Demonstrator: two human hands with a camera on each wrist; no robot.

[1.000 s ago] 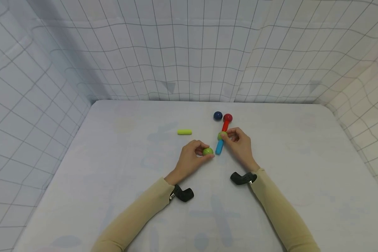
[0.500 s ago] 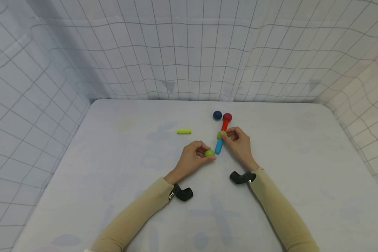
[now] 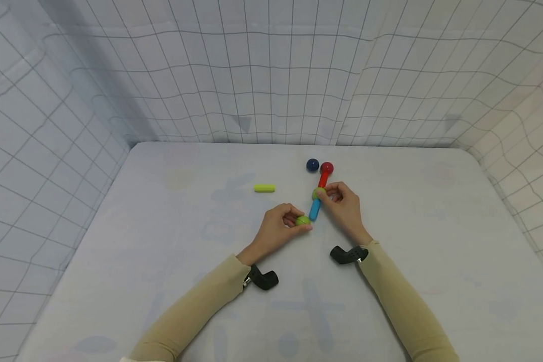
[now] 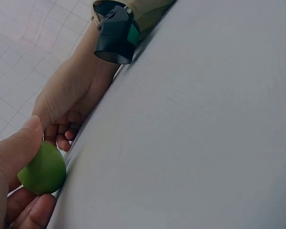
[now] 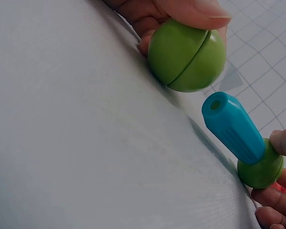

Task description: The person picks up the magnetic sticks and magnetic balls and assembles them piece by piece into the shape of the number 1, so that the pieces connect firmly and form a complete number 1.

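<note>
My left hand [image 3: 278,224] pinches a green ball [image 5: 187,55] between thumb and fingers, low over the table. A thin seam line runs around that ball. My right hand [image 3: 345,208] grips a second green ball [image 5: 260,164], the middle joint of a small chain. From it a blue stick [image 5: 233,128] points toward the left hand's ball, its end hole facing that ball across a small gap. On the far side, a red stick [image 3: 323,179] joins it to a red ball [image 3: 327,168].
A dark blue ball [image 3: 312,165] sits just left of the red ball. A yellow-green stick [image 3: 264,188] lies farther left on the white table [image 3: 185,226]. Grid-patterned curtains [image 3: 271,75] stand behind and at both sides. Each wrist wears a black camera mount [image 3: 263,279].
My left hand has shifted slightly right and nearer to me, bringing its green ball closer to the blue stick's free end. The right hand and its chain have stayed nearly still.
</note>
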